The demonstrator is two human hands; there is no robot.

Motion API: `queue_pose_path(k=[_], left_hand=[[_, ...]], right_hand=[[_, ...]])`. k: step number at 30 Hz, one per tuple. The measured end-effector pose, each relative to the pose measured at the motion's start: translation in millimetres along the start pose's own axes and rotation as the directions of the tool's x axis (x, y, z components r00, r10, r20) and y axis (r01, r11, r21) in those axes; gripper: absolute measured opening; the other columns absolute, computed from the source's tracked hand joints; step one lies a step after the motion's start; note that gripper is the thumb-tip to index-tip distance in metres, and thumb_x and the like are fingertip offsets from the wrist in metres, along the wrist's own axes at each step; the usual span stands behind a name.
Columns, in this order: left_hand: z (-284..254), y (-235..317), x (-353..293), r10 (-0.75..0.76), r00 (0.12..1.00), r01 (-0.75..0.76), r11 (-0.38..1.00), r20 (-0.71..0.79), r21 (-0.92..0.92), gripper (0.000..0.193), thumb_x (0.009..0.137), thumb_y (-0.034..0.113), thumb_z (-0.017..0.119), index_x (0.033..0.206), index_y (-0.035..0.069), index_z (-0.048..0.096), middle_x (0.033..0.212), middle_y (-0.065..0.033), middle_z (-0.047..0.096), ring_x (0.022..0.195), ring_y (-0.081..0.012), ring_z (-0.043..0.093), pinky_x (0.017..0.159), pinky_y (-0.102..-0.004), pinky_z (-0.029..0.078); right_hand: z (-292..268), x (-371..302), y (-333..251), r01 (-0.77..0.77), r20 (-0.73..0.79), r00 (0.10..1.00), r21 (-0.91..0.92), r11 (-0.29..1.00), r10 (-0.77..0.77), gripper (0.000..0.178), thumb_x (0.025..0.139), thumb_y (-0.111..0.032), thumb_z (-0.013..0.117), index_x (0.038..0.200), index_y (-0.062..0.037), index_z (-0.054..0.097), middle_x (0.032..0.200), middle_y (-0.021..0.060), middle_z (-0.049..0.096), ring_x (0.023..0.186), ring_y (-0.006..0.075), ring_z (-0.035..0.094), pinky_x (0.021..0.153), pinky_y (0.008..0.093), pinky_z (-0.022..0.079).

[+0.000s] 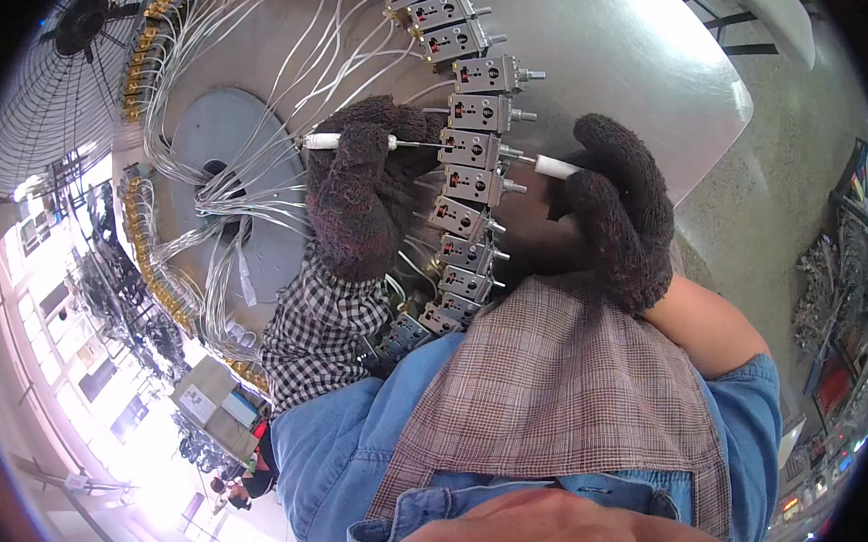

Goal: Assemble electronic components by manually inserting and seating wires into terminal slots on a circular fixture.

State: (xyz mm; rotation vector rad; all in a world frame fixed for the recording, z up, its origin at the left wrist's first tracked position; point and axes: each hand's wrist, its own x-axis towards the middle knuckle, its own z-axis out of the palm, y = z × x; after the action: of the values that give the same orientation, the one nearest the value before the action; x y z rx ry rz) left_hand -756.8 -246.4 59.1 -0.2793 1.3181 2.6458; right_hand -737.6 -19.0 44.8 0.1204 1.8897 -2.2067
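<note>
Presently: left hand (355,193), gloved, grip pinching white tube (325,141) left of switch row (469,165); right hand (624,207), gloved, grip pinching second tube (557,166) at right. Wires (232,192) fanned at left, fan (68,51) far left. Best kept level, aligned with the middle switch, fed straight.

Both hands wear dark knitted gloves. The left hand (358,193) reaches far out from a black-and-white checked sleeve, its back turned up and its fingers curled closed around a thin white-handled tool. The right hand (621,214), to the right and at about the same depth, is bent at the wrist, fingers curled around a white piece. The right forearm is bare above a blue denim sleeve.
</note>
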Motion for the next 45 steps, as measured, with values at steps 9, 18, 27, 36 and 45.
queue_pose_path(k=[9, 18, 27, 36, 45], left_hand=[[-0.8, 0.6, 3.3, 0.016, 1.0, -0.016, 0.999, -0.017, -0.051, 0.027, 0.092, 0.021, 0.051, 0.109, -0.001, 0.053, 0.097, -0.0185, 0.062, 0.09, -0.0341, 0.064, 0.072, -0.0463, 0.056], [2.5, -2.0, 2.9, 0.069, 0.996, -0.065, 0.995, 0.057, -0.078, 0.026, 0.093, 0.021, 0.049, 0.11, 0.002, 0.053, 0.101, -0.017, 0.062, 0.096, -0.0335, 0.062, 0.075, -0.0456, 0.055], [7.0, -0.5, 2.9, 0.053, 0.996, -0.049, 0.997, 0.068, -0.059, 0.026, 0.093, 0.021, 0.05, 0.111, 0.002, 0.053, 0.098, -0.0157, 0.061, 0.096, -0.0324, 0.062, 0.075, -0.0445, 0.055], [5.1, -1.7, 0.5, 0.019, 0.999, -0.019, 1.0, -0.045, 0.018, 0.026, 0.092, 0.019, 0.05, 0.111, 0.001, 0.052, 0.097, -0.0173, 0.062, 0.091, -0.0326, 0.063, 0.072, -0.0435, 0.056], [7.1, -4.5, -2.3, 0.017, 0.991, -0.015, 1.0, -0.134, 0.017, 0.022, 0.091, 0.015, 0.053, 0.106, 0.0, 0.055, 0.093, -0.0167, 0.064, 0.08, -0.0248, 0.066, 0.063, -0.0315, 0.059]], right_hand=[[-9.2, 4.7, -1.7, 0.281, 0.187, 0.957, -0.421, 0.863, -0.22, 0.041, 0.089, -0.013, 0.055, 0.126, 0.0013, 0.044, 0.105, 0.0174, 0.058, 0.08, 0.021, 0.062, 0.071, 0.0313, 0.051], [-7.0, 1.6, -3.7, -0.035, 0.135, 0.99, -0.073, 0.997, 0.045, 0.037, 0.091, -0.017, 0.054, 0.125, -0.0011, 0.048, 0.096, 0.0128, 0.062, 0.079, 0.0153, 0.061, 0.067, 0.0259, 0.052], [-0.5, 0.1, -2.1, 0.096, 0.038, 0.995, -0.136, 0.986, -0.092, 0.034, 0.092, -0.014, 0.05, 0.121, 0.0026, 0.047, 0.102, 0.017, 0.059, 0.077, 0.0202, 0.061, 0.07, 0.0307, 0.051], [1.0, 2.4, -5.7, 0.058, 0.024, 0.998, -0.121, 0.991, -0.056, 0.031, 0.093, -0.023, 0.053, 0.114, -0.0006, 0.056, 0.072, 0.0063, 0.059, 0.059, 0.0104, 0.055, 0.052, 0.0238, 0.044], [-1.0, 1.6, 8.2, 0.271, 0.069, 0.962, -0.293, 0.917, -0.263, 0.032, 0.093, -0.026, 0.053, 0.112, -0.0008, 0.057, 0.068, 0.0052, 0.058, 0.055, 0.01, 0.054, 0.048, 0.0245, 0.043]])
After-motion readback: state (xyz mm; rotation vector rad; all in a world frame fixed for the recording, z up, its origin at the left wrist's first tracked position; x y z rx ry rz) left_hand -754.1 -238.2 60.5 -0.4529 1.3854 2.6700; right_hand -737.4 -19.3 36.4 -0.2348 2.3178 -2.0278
